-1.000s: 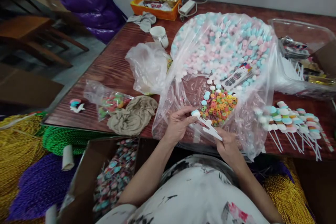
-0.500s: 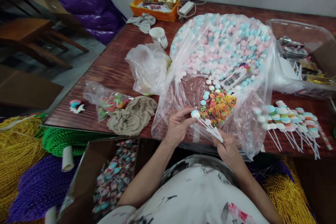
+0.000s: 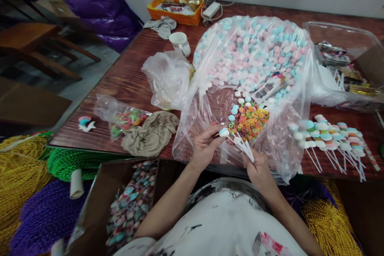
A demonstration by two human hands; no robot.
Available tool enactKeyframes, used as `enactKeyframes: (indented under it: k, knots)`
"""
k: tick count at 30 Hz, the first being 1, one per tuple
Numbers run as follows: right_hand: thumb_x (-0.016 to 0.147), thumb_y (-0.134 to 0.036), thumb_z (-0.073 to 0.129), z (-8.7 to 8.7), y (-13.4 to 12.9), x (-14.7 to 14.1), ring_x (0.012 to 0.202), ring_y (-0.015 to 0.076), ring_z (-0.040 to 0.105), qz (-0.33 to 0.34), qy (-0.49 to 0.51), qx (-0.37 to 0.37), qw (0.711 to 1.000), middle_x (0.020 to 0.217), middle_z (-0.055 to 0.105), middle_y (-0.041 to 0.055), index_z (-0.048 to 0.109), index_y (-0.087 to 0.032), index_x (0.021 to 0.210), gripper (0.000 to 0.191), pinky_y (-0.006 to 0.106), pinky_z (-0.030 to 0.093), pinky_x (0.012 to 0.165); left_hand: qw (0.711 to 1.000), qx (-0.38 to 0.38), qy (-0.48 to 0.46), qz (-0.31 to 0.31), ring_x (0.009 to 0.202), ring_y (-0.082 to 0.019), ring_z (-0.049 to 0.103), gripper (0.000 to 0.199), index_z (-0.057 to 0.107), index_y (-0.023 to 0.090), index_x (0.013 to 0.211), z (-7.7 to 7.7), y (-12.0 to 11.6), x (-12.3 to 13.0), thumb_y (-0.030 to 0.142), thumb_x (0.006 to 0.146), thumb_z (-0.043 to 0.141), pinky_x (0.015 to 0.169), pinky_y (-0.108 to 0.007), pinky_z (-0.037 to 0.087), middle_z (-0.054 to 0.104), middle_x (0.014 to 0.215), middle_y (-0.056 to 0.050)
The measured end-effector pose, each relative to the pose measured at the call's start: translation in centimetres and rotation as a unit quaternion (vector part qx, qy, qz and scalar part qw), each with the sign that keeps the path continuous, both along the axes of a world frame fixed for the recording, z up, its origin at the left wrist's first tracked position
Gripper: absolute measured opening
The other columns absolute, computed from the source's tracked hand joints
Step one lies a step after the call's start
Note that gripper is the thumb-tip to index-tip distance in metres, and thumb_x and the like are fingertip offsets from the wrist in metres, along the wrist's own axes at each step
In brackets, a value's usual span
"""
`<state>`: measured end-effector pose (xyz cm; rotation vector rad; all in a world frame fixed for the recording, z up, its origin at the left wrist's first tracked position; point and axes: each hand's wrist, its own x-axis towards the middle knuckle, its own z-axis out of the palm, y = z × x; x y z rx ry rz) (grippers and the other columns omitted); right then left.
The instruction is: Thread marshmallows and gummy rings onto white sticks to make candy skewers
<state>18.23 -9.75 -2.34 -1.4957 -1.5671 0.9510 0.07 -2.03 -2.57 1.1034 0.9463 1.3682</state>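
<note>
Between the thumb and fingers of my left hand is a pale blue and white candy. My right hand is closed around several white sticks, fanned out toward the left hand; one stick's tip meets the candy, though how deep it sits I cannot tell. Just beyond both hands, orange, yellow and green ring candies lie in a heap on the clear plastic bag. Pink, blue and white round candies fill the back of that bag. Printed labels rest on top.
Finished candy sticks lie in a pile at the right. A clear bin stands behind them. Leftward are a crumpled cloth, a bag of ring candies and a mug. An open carton of candy sticks sits below the table edge.
The sticks in my right hand have spread and tilted a little more upright. My left hand has shifted very slightly, still pinching the candy.
</note>
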Motion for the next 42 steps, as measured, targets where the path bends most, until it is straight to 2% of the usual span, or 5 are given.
enactKeyframes:
  k: [8, 14, 25, 37, 42]
  knots:
    - [0.091, -0.017, 0.044, -0.4, 0.0, -0.5, 0.052, 0.0118, 0.047, 0.016, -0.016, 0.004, 1.0, 0.06, 0.055, -0.0029, 0.061, -0.02, 0.079, 0.021, 0.024, 0.037, 0.056, 0.984, 0.119, 0.127, 0.029, 0.098, -0.02, 0.07, 0.027, 0.078, 0.026, 0.096, 1.2, 0.2, 0.2, 0.015, 0.072, 0.08, 0.095, -0.037, 0.054, 0.076, 0.105, -0.006]
    - [0.091, -0.018, 0.044, -0.2, -0.1, -0.6, 0.051, 0.0125, 0.047, 0.03, -0.003, 0.007, 1.0, 0.059, 0.052, -0.0034, 0.062, -0.02, 0.085, 0.019, 0.024, 0.038, 0.056, 0.981, 0.114, 0.155, 0.009, 0.097, -0.021, 0.072, 0.018, 0.079, 0.025, 0.094, 1.8, 0.3, 0.1, 0.018, 0.078, 0.075, 0.097, -0.039, 0.054, 0.077, 0.102, -0.006]
    - [0.095, -0.026, 0.046, -1.5, -1.5, -2.4, 0.052, 0.0099, 0.043, -0.045, 0.137, 0.012, 0.989, 0.056, 0.045, -0.0046, 0.05, -0.02, 0.064, 0.032, 0.024, 0.036, 0.055, 0.971, 0.174, 0.164, 0.029, 0.097, -0.02, 0.072, 0.022, 0.078, 0.028, 0.097, 0.8, -1.0, -0.1, 0.013, 0.081, 0.071, 0.092, -0.037, 0.056, 0.076, 0.106, -0.005]
    - [0.095, -0.029, 0.048, -2.9, -2.3, -4.0, 0.048, 0.0095, 0.04, -0.072, 0.22, 0.021, 0.973, 0.054, 0.045, -0.0056, 0.059, -0.019, 0.077, 0.023, 0.024, 0.034, 0.049, 0.984, 0.122, 0.128, 0.02, 0.094, -0.022, 0.073, 0.015, 0.08, 0.028, 0.087, 1.1, -2.2, 0.4, 0.017, 0.078, 0.075, 0.09, -0.036, 0.057, 0.078, 0.098, -0.006]
    - [0.095, -0.029, 0.049, -2.7, -2.0, -3.5, 0.052, 0.0104, 0.042, -0.08, 0.211, 0.021, 0.974, 0.058, 0.046, -0.0047, 0.055, -0.02, 0.074, 0.024, 0.025, 0.036, 0.053, 0.97, 0.155, 0.138, -0.123, 0.093, -0.02, 0.071, 0.02, 0.078, 0.026, 0.098, 0.2, -3.2, 1.3, 0.019, 0.087, 0.063, 0.085, -0.033, 0.057, 0.076, 0.101, -0.009]
